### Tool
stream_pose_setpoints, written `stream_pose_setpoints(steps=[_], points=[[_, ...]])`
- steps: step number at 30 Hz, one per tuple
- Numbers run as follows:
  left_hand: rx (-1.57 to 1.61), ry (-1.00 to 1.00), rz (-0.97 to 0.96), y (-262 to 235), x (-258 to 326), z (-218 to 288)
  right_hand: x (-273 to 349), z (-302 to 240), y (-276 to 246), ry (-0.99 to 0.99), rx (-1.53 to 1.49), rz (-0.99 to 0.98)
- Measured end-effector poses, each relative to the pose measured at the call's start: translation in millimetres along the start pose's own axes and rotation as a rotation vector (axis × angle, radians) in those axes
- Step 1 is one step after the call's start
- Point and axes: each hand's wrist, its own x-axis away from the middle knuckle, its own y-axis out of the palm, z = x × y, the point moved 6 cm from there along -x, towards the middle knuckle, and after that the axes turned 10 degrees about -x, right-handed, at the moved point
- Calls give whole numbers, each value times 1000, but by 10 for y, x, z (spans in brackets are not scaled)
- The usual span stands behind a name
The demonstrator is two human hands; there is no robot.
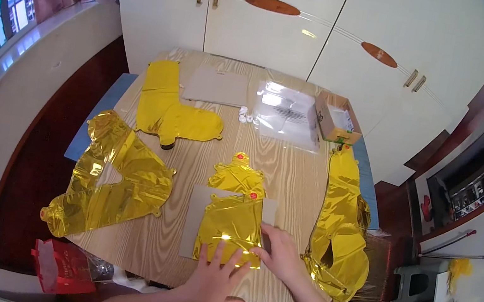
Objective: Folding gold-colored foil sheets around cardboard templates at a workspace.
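Observation:
A gold foil balloon (231, 216), folded into a rough rectangle, lies over a grey cardboard sheet (191, 226) near the table's front edge. Its narrower top part runs past the far edge of the sheet, and two red spots mark its tabs. My left hand (217, 282) rests with fingers spread on the balloon's near edge. At the right edge, my right hand (283, 254) touches the foil with thumb and forefinger apart; its other fingers are partly hidden. Flat gold foil balloons lie to the left (135, 197) and right (340, 212).
Another gold balloon (160, 102), a second cardboard sheet (217, 86), small white pieces (244, 115), clear plastic bags (289, 117) and an open cardboard box (338, 119) sit at the table's far side. A red bag (62, 268) is below the left edge.

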Motion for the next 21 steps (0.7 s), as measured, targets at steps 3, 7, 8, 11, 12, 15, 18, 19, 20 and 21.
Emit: stream_pose_setpoints(steps=[3, 7, 8, 11, 12, 15, 18, 19, 20, 21], points=[[-34, -20, -44, -5, -4, -23, -87, 66, -10, -77, 17, 2], [-17, -36, -31, -34, -8, -37, -272, 158, -85, 16, 180, -43], [-15, -43, -36, -49, -11, -38, -318, 174, -85, 14, 226, -72], [-3, -49, -52, -40, -9, -42, -471, 249, -89, 3, 297, -132], [-4, -53, -60, -31, -8, -41, -519, 267, -98, -4, 274, -142], [-5, -65, -79, -17, -10, -35, -635, 356, -121, -15, 264, -114], [-6, -75, -86, -7, -10, -29, -740, 415, -125, 5, 236, -88], [-4, -80, -89, 9, -8, -30, -781, 417, -120, 15, 219, -84], [-2, -84, -92, 20, -6, -29, -820, 419, -121, 38, 211, -71], [-5, -83, -98, 17, -10, -30, -866, 413, -131, 60, 205, -57]])
